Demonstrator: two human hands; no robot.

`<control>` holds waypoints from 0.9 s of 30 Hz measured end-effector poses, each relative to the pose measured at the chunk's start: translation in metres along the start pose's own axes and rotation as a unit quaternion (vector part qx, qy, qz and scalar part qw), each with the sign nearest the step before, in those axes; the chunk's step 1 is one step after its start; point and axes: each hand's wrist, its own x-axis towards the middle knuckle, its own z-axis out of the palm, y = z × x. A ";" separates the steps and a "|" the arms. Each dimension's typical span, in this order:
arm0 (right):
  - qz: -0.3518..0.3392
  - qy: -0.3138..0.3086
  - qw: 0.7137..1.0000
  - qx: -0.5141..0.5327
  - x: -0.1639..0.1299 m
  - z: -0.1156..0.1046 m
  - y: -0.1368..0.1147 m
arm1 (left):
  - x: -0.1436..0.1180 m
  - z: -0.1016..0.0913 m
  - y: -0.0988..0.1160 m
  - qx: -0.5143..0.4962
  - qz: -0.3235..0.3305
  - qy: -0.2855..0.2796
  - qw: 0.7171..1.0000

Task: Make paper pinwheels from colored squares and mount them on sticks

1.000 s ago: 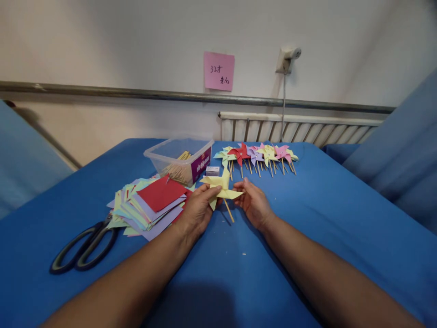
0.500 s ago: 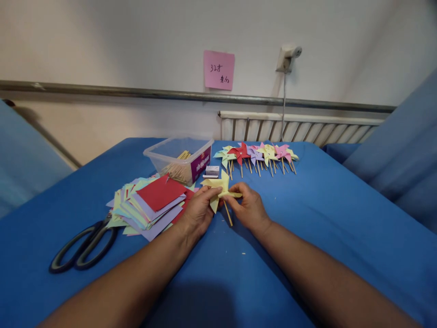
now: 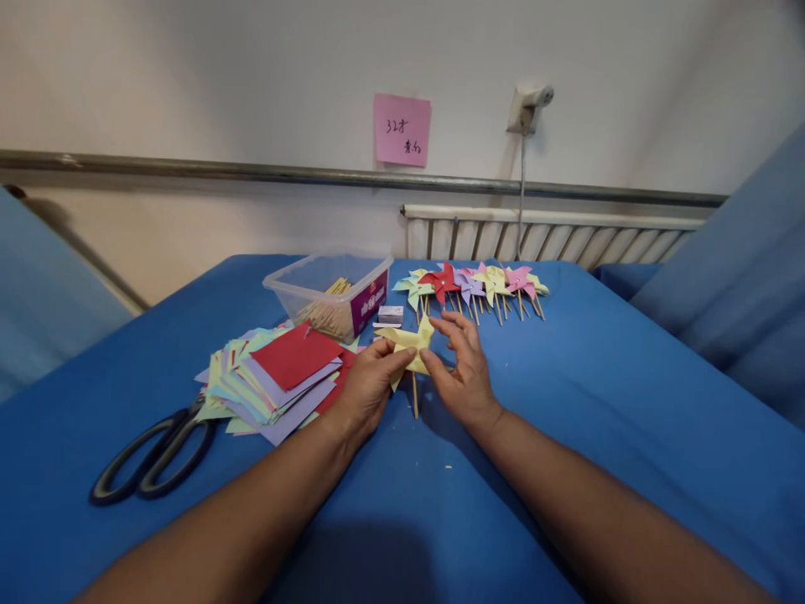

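A yellow paper pinwheel (image 3: 412, 342) on a thin wooden stick (image 3: 415, 396) is held above the blue table cover. My left hand (image 3: 371, 377) pinches it from the left, thumb on the front near its middle; the fingers behind are hidden. On the right side, my right hand (image 3: 464, 373) has its fingers spread apart, with the thumb tip at the pinwheel's right blade. The stick points down between the hands. Just behind the pinwheel lies a small box (image 3: 391, 315).
Coloured paper squares (image 3: 277, 377) lie in a pile at left, beside black-handled scissors (image 3: 154, 453). A clear plastic box (image 3: 327, 294) holds wooden sticks. Finished pinwheels (image 3: 471, 285) lie in a row at the back. A radiator (image 3: 553, 235) is behind the table.
My right hand has loosened from the right blade and its fingers have spread. The pinwheel has turned a little, and its stick now hangs nearly straight down. My left hand keeps hold.
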 end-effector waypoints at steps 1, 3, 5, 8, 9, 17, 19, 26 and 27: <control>-0.012 -0.002 1.000 -0.011 0.001 -0.001 0.000 | 0.000 0.000 0.000 0.016 0.005 -0.004 1.000; -0.029 -0.012 0.999 -0.020 0.001 -0.001 0.001 | -0.001 0.001 -0.001 0.042 0.014 -0.005 0.999; -0.038 -0.023 0.999 -0.020 0.000 0.000 0.002 | -0.001 0.001 -0.001 0.057 0.020 -0.001 0.998; -0.043 -0.029 0.998 -0.022 -0.001 0.002 0.002 | 0.000 0.001 0.000 0.065 0.028 0.001 0.997; -0.043 -0.032 0.998 -0.025 -0.002 0.002 0.002 | -0.001 0.001 0.000 0.066 0.031 0.000 0.997; 0.008 -0.008 1.000 0.009 -0.001 -0.001 -0.001 | -0.001 -0.001 -0.002 0.049 0.014 0.011 0.999; 0.076 0.023 0.995 0.063 -0.003 0.002 0.001 | 0.001 -0.001 -0.001 0.021 0.003 0.015 1.000; 0.281 -0.079 0.920 0.262 -0.011 0.025 0.013 | 0.004 -0.004 0.003 -0.036 -0.006 0.067 0.997; 0.282 -0.087 0.917 0.269 -0.011 0.026 0.014 | 0.005 -0.004 0.002 -0.036 -0.004 0.069 0.997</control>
